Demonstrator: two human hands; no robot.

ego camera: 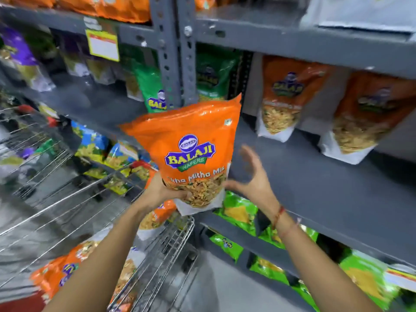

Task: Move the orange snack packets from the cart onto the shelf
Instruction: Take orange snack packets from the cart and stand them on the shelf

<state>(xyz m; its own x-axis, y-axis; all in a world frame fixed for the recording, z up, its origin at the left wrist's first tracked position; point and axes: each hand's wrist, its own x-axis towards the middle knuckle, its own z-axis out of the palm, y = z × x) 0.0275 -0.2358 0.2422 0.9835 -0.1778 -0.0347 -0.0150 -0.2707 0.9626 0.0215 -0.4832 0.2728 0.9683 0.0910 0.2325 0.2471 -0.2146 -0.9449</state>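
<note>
An orange snack packet [191, 152] stands upright in mid-air in front of the grey shelf [315, 183]. My left hand [162, 191] grips its lower left corner from below. My right hand [252, 179] is spread open just right of the packet's bottom edge, with its fingertips near or touching it. Two matching orange packets [283, 95] [369, 113] lean at the back of the same shelf. More orange packets [67, 269] lie in the wire cart [157, 264] at the lower left, partly hidden by my left forearm.
A grey upright post [173, 52] divides the shelving. Green packets [238, 212] fill the shelf below, and green, purple and blue packets sit on the left shelves. A yellow price tag [102, 45] hangs from the upper shelf edge. Grey floor shows between cart and shelf.
</note>
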